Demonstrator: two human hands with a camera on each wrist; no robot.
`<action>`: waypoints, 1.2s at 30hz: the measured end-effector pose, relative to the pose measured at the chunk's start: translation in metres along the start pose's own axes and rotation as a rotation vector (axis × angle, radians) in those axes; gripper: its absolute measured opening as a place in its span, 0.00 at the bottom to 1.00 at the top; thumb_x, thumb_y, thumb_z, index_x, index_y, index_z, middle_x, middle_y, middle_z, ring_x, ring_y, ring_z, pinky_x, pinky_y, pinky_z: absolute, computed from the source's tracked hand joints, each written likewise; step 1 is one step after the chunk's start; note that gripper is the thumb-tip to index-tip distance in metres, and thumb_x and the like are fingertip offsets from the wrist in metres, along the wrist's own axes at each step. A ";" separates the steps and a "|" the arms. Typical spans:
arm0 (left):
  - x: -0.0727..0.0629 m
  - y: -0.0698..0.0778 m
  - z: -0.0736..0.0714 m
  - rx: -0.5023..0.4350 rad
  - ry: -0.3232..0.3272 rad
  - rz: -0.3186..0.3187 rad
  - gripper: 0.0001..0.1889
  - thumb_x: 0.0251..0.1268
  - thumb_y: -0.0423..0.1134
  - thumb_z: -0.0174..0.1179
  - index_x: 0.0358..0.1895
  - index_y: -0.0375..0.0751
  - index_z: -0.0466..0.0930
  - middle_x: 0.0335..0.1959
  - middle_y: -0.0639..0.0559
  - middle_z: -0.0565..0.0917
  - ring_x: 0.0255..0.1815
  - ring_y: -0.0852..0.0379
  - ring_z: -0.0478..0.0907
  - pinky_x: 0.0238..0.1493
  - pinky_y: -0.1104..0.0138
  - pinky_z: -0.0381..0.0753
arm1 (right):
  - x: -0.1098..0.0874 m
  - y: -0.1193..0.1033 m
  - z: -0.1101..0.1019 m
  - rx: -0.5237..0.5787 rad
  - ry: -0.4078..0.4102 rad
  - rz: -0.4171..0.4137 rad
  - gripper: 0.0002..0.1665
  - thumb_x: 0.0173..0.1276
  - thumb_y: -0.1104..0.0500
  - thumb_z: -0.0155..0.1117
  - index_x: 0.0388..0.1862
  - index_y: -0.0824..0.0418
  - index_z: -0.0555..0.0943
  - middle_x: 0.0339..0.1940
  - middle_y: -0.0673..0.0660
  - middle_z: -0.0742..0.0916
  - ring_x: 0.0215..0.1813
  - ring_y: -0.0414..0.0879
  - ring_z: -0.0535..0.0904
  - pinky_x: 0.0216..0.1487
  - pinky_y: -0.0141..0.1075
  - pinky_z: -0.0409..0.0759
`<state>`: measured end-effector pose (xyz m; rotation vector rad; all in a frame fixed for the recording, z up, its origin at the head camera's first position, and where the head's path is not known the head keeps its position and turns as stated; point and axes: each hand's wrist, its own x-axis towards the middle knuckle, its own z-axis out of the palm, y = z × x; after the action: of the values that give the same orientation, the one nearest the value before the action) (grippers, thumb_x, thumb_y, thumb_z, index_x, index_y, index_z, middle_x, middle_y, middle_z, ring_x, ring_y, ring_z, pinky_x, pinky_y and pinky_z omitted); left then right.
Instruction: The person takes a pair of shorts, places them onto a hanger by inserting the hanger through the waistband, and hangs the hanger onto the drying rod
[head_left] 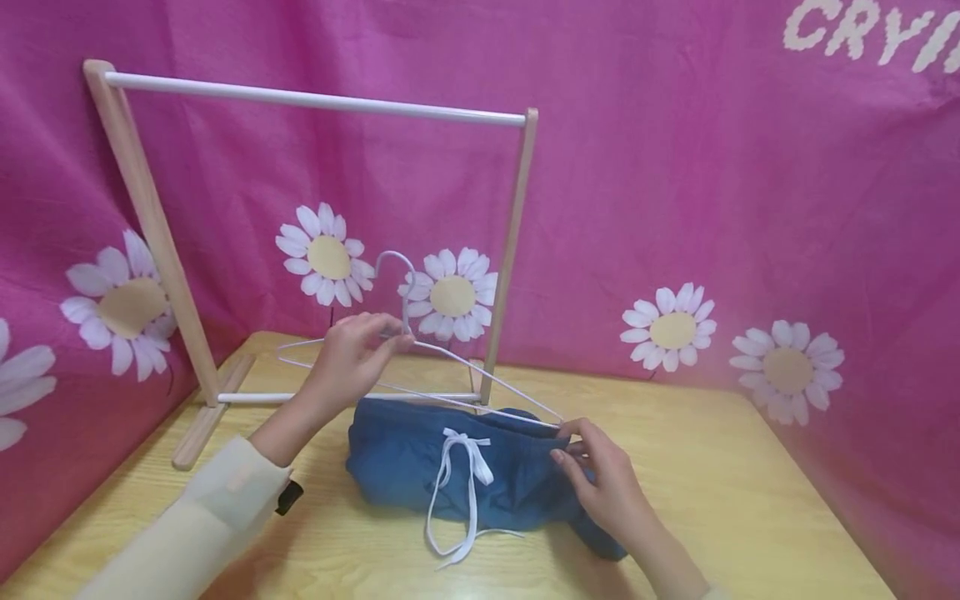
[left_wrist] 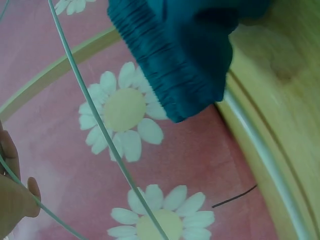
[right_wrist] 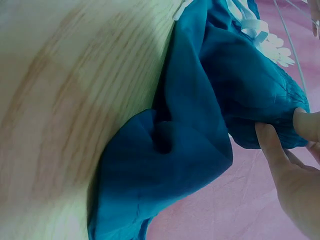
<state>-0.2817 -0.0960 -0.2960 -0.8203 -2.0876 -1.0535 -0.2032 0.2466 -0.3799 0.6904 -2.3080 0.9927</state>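
Observation:
A white wire hanger [head_left: 487,379] stands tilted over a pair of blue drawstring shorts [head_left: 405,458]. My left hand [head_left: 356,358] pinches the hanger just below its hook; in the left wrist view its fingers [left_wrist: 33,197] show at the left edge against the wire. At the waistband's right end, my right hand [head_left: 607,479] pinches the fabric, with the hanger's right corner right at its fingertips. The waistband gapes there. A white drawstring [head_left: 472,467] is tied in a bow at the front. The shorts [right_wrist: 160,165] bunch below the waistband, close over the table.
Behind the hands stands a rack with wooden side posts [head_left: 146,192] and a white top rail [head_left: 315,98]. Its foot [head_left: 210,417] rests on the wood-grain table [head_left: 735,492]. A pink cloth [head_left: 675,167] with printed daisies hangs around the back and sides.

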 end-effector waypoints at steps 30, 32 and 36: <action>-0.017 0.013 0.011 0.070 0.013 0.012 0.06 0.62 0.34 0.71 0.41 0.38 0.88 0.36 0.47 0.90 0.40 0.48 0.84 0.60 0.41 0.67 | 0.013 -0.012 0.003 -0.172 0.034 -0.084 0.18 0.61 0.80 0.65 0.40 0.61 0.73 0.45 0.56 0.88 0.43 0.49 0.88 0.41 0.43 0.86; -0.017 0.018 0.012 0.082 0.008 0.003 0.06 0.63 0.35 0.71 0.41 0.38 0.88 0.36 0.48 0.90 0.41 0.48 0.84 0.61 0.39 0.66 | 0.015 -0.014 0.003 -0.187 0.035 -0.079 0.18 0.62 0.80 0.65 0.40 0.61 0.74 0.45 0.56 0.88 0.43 0.48 0.87 0.41 0.43 0.86; -0.017 0.024 0.014 0.090 -0.001 -0.007 0.06 0.63 0.36 0.71 0.41 0.40 0.88 0.36 0.48 0.90 0.41 0.49 0.84 0.62 0.39 0.65 | 0.017 -0.017 0.007 -0.187 0.053 -0.087 0.16 0.62 0.79 0.65 0.41 0.62 0.75 0.41 0.56 0.87 0.40 0.45 0.85 0.39 0.41 0.85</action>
<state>-0.2569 -0.0764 -0.3053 -0.7691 -2.1242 -0.9553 -0.2070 0.2264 -0.3648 0.6726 -2.2688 0.7359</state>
